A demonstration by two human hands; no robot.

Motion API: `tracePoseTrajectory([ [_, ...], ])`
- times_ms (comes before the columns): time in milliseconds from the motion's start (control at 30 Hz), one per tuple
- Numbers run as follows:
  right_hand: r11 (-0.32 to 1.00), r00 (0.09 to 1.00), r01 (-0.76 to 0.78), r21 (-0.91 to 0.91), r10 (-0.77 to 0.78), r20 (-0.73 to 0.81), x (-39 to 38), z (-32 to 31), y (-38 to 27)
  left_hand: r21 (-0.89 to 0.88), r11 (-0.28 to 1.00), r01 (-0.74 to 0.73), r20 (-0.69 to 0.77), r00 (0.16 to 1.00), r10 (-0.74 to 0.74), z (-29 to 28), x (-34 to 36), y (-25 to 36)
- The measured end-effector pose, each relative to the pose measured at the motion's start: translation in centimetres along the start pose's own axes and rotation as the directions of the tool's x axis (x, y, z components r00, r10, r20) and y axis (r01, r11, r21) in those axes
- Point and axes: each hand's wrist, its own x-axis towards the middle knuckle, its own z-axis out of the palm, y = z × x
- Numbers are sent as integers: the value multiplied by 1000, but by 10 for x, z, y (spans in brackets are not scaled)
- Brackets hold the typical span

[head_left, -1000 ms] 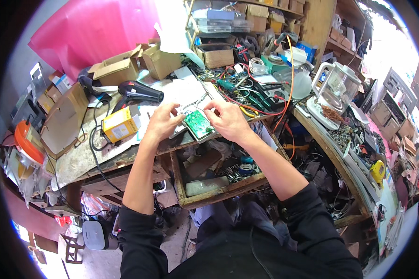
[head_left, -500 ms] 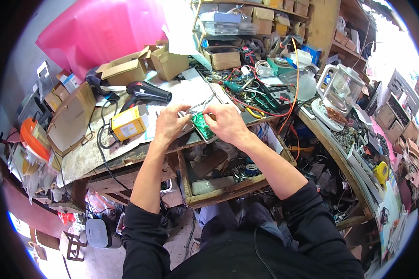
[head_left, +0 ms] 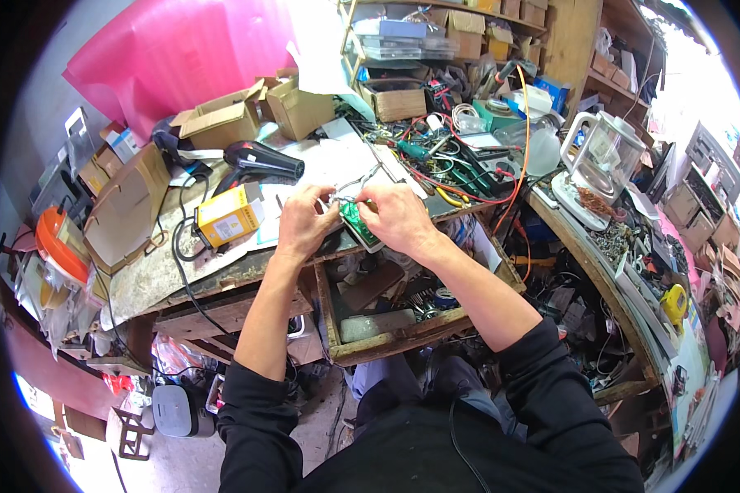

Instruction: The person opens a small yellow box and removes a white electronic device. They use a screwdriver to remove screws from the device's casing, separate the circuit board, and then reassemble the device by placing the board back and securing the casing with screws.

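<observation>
Both my hands are close together at the front edge of the workbench, over a green circuit board [head_left: 355,218] in a pale casing. On its left side my left hand [head_left: 306,220] is closed in a pinch, with thumb and fingertips at the board's upper left corner. My right hand [head_left: 397,217] reaches across the board's right side, its fingers curled and pinching near the top edge. Whatever is between the fingertips of either hand is too small to make out. Beyond the hands, a black hair dryer [head_left: 263,159] and a yellow box [head_left: 229,216] rest on the bench.
Below the board an open wooden drawer [head_left: 403,343] holds loose parts. Tangled wires and a green-handled tool [head_left: 413,150] crowd the back right. A glass jug [head_left: 604,156] stands on the right bench beside a yellow tape measure [head_left: 674,304]. Open cardboard boxes [head_left: 222,119] line the back.
My hands stay at the board with only slight finger shifts. The view has barely moved.
</observation>
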Motion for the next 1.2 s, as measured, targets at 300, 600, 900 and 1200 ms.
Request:
tracePoseTrajectory([
  [300, 1000, 999, 6, -16, -6, 36, 7, -1, -1, 16, 997, -81, 23, 996, 81, 0, -1, -7],
  [600, 1000, 1000, 22, -7, -22, 16, 11, 3, 9, -18, 996, -82, 2, 997, 82, 3, -3, -8],
  [900, 996, 985, 75, -38, -69, 157, 31, -6, 12, 176, 980, -96, -10, 995, 99, -1, -7, 4],
  [1200, 977, 972, 166, -136, -139, 190, 35, -14, 2, 179, 979, -102, -14, 994, 106, 2, -8, -3],
])
